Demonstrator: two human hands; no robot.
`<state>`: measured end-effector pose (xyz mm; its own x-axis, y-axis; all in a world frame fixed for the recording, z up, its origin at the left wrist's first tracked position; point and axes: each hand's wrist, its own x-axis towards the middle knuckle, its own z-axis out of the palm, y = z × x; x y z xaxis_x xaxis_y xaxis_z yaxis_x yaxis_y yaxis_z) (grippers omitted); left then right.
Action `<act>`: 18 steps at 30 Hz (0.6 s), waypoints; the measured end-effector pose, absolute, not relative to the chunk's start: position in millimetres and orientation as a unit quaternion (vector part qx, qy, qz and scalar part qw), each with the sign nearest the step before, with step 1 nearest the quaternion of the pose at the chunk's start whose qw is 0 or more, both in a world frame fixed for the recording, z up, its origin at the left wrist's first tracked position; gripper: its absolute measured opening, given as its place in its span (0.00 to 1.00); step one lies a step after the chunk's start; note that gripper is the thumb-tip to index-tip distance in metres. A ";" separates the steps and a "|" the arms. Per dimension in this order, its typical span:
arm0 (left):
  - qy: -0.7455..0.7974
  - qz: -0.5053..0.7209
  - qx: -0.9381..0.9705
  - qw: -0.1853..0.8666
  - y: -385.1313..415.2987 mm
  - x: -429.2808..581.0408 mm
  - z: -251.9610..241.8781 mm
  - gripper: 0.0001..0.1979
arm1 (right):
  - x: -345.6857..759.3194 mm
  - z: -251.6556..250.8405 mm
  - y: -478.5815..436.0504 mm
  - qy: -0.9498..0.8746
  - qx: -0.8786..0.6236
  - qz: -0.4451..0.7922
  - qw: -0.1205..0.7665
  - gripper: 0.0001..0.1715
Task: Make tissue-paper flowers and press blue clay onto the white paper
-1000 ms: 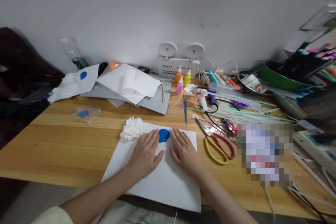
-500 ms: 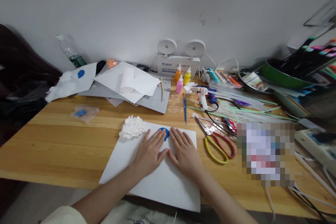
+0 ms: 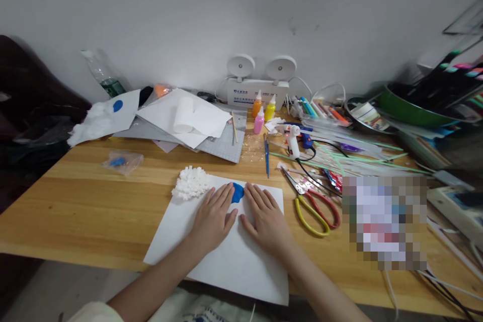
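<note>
Both of my hands lie flat on a white sheet of paper [image 3: 234, 261] at the near edge of the wooden table [image 3: 94, 201]. My left hand [image 3: 213, 219] has its fingers stretched out, the fingertips touching the left side of a flat blue clay patch [image 3: 238, 192] on the sheet. My right hand [image 3: 266, 216] rests open just right of the patch, fingers flat on the paper. A white fluffy clump [image 3: 191, 183] sits at the sheet's far left corner, beside my left hand.
Yellow and red scissors [image 3: 311, 206] lie right of the sheet, with a glue gun [image 3: 293, 142], a blue brush [image 3: 266, 156] and small paint bottles [image 3: 263, 110] behind. Loose papers on a cutting mat [image 3: 222, 148] and a small plastic bag [image 3: 123, 162] are at left. Pens clutter the right.
My left hand slid forward over the blue patch, covering most of it half a second ago, then eased back a little. My right hand moved slightly closer to the patch.
</note>
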<state>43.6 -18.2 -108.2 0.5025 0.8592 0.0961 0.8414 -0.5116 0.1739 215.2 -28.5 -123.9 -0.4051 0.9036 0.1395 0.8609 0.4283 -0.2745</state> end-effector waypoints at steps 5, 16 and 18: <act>0.504 0.087 0.859 0.038 -18.8 41.7 -105.1 0.23 | 214.9 -122.8 -27.8 -0.833 -0.530 0.080 0.137 0.35; 0.482 0.076 0.873 0.005 -27.5 28.3 -108.4 0.27 | 214.2 -122.1 -29.2 -0.836 -0.521 0.079 0.151 0.34; 0.473 0.078 0.877 0.002 -29.2 25.6 -109.2 0.28 | 214.1 -121.3 -29.2 -0.836 -0.521 0.079 0.153 0.34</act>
